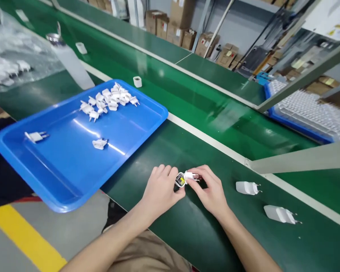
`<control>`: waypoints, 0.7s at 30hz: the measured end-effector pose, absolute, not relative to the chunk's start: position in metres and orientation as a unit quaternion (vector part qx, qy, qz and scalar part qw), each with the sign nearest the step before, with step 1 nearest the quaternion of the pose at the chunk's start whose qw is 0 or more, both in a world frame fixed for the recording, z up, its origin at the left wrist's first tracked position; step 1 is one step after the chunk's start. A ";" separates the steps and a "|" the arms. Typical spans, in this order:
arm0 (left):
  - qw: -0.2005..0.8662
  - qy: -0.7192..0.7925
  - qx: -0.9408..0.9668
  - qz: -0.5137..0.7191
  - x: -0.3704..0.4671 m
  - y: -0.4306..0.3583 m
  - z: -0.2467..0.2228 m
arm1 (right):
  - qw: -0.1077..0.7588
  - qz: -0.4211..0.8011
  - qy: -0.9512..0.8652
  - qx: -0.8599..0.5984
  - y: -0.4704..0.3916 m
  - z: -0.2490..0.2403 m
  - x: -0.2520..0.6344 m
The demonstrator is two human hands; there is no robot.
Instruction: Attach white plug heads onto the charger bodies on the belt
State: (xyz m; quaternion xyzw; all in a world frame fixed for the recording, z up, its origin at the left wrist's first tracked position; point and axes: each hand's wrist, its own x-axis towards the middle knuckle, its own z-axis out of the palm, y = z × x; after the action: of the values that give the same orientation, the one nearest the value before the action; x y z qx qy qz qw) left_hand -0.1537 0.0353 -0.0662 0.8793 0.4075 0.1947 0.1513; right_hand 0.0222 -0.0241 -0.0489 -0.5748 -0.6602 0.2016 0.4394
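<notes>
Bare forearms (113, 241) overhang the dark-green bench (192, 241); the left hand (161, 189) grips a boxy white plastic shell (180, 180), presumably tilted for visibility, beside the white two-pin plastic cap (190, 176) the right hand (212, 192) pinches.

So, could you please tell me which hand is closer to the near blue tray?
Left: the left hand is just right of the near tray, not touching it; the right hand is farther right, past the left.

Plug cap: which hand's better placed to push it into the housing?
Right hand, probably: its fingers hold the plug cap beside the open end of the housing, which the left hand grips.
</notes>
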 end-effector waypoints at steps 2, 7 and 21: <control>0.133 0.398 0.880 0.224 -0.151 0.034 -0.071 | 0.422 0.178 -0.679 -0.573 -0.026 -0.046 0.021; 0.204 0.352 0.881 0.240 -0.159 0.039 -0.071 | 0.384 0.160 -0.717 -0.559 -0.025 -0.045 0.015; 0.176 0.366 0.876 0.260 -0.153 0.033 -0.071 | 0.320 0.149 -0.739 -0.574 -0.027 -0.035 0.013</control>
State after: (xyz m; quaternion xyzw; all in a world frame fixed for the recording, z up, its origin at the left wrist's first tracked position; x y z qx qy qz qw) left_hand -0.1531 0.0332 -0.0710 0.8759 0.3663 0.2602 0.1760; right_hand 0.0135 -0.0274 -0.0346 -0.5737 -0.7389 0.1493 0.3203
